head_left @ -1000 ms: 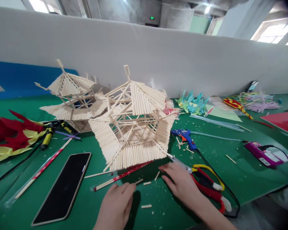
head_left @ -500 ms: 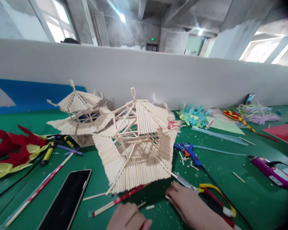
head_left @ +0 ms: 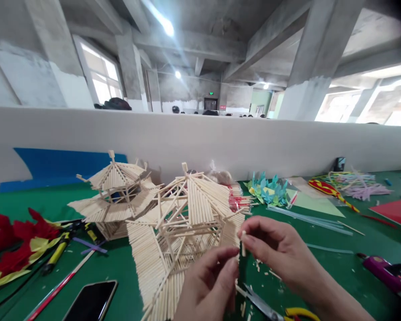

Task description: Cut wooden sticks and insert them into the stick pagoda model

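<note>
Both my hands are raised in front of the larger wooden-stick pavilion model (head_left: 200,203), at its right side. My right hand (head_left: 280,249) is closed, thumb and fingertips pinching a short piece of wooden stick (head_left: 243,247). Close beside it, my left hand (head_left: 209,283) is also pinched together; whatever sits between its fingertips is too small to make out. That hand covers part of the model's lower roof. Below the hands lies a hand tool with silver jaws (head_left: 262,305) and yellow handles, partly cut off by the frame.
A smaller pavilion model (head_left: 116,187) stands back left. At the left are a phone (head_left: 90,301) and red-yellow paper petals (head_left: 16,245). A teal paper flower (head_left: 269,189), clear glue sticks (head_left: 307,218) and a purple device (head_left: 386,272) lie right. A white partition (head_left: 200,138) runs behind.
Both hands have lifted from the tabletop and come together by the model's right side, with a stick piece now in my right fingers. The view has tilted up; the blue glue gun is now hidden.
</note>
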`<state>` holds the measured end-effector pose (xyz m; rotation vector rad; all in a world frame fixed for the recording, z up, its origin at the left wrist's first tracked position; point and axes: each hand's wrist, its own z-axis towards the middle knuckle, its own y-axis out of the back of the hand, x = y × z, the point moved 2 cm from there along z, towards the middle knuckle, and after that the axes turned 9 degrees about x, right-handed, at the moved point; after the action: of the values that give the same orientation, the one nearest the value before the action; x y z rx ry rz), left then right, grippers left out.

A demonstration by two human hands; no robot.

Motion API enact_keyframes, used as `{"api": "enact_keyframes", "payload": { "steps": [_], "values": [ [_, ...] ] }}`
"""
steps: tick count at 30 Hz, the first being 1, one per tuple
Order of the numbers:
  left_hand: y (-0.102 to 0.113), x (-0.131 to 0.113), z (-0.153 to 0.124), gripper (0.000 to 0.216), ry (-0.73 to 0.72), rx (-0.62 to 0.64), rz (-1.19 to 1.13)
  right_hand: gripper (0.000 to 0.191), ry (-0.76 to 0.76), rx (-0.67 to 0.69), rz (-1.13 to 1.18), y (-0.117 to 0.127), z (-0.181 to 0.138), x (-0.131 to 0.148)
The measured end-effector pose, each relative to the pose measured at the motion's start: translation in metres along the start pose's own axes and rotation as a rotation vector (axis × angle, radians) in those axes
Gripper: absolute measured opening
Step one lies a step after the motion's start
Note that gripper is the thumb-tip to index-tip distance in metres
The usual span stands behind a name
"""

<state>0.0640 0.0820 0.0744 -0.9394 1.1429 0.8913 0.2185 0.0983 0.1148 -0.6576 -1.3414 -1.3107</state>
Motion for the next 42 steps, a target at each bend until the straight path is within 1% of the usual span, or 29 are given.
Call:
{"api": "enact_keyframes", "payload": {
  "steps": [2, 5, 7, 8, 10, 12, 14, 18, 21, 25, 31, 37, 42],
  "values": [
    [-0.004, -0.001, 0.012, 0.022, 0.103, 0.023, -0.225, 0.013, 0.05, 0.049, 0.0, -0.008, 0.012, 0.006],
    [-0.005, 0.0, 0.024, 0.02, 0.1, 0.036, -0.403, 0.009, 0.091, 0.084, -0.049, -0.013, 0.022, 0.008],
    [-0.003, 0.0, 0.028, 0.019, 0.106, 0.029, -0.484, 0.007, 0.124, 0.06, -0.091, -0.013, 0.024, 0.007],
    [-0.002, 0.001, 0.03, 0.019, 0.124, 0.026, -0.527, 0.012, 0.153, 0.046, -0.126, -0.012, 0.025, 0.006],
    [0.0, 0.0, 0.031, 0.019, 0.175, 0.02, -0.604, 0.028, 0.248, 0.034, -0.224, -0.009, 0.026, 0.003],
    [0.001, 0.0, 0.032, 0.019, 0.22, 0.002, -0.657, 0.038, 0.353, 0.055, -0.344, -0.006, 0.026, 0.001],
    [0.001, -0.001, 0.033, 0.02, 0.248, -0.012, -0.681, 0.039, 0.417, 0.086, -0.445, -0.004, 0.028, -0.001],
    [0.001, 0.0, 0.036, 0.024, 0.24, -0.025, -0.684, 0.038, 0.464, 0.112, -0.552, 0.001, 0.031, -0.002],
    [0.001, 0.002, 0.038, 0.024, 0.224, -0.017, -0.668, 0.038, 0.467, 0.126, -0.562, 0.004, 0.033, 0.0],
    [0.004, 0.006, 0.039, 0.026, 0.239, -0.024, -0.662, 0.037, 0.428, 0.147, -0.535, 0.004, 0.039, 0.003],
    [0.012, 0.01, 0.042, 0.022, 0.243, -0.142, -0.661, 0.039, 0.434, 0.151, -0.539, 0.004, 0.051, 0.007],
    [0.014, 0.007, 0.039, 0.024, 0.196, -0.074, -0.663, 0.034, 0.422, 0.182, -0.586, 0.003, 0.057, 0.01],
    [0.016, 0.004, 0.034, 0.027, 0.25, -0.077, -0.679, 0.034, 0.427, 0.184, -0.639, 0.002, 0.059, 0.012]
  ]
}}
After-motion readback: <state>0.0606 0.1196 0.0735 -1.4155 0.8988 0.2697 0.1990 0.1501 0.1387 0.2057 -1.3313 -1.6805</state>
